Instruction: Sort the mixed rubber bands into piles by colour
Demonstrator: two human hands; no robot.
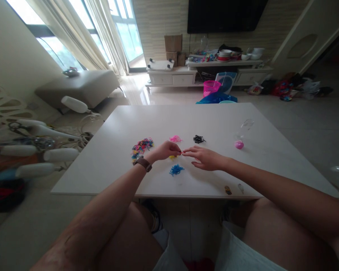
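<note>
My left hand reaches over the middle of the white table, thumb and forefinger pinched on a tiny reddish band. The fingertips of my right hand come close beside that pinch, fingers stretched out and slightly apart; whether they touch the band I cannot tell. Partly hidden under my left hand is a small yellow pile. Around the hands lie a blue pile of small bands, a pink pile and a black pile. Left of them spreads a mixed-colour pile.
Toward the right of the table are a pink round object and a clear plastic container. Near the front edge lie a small yellow-and-dark figure and a clear piece. A white lamp stands left of the table.
</note>
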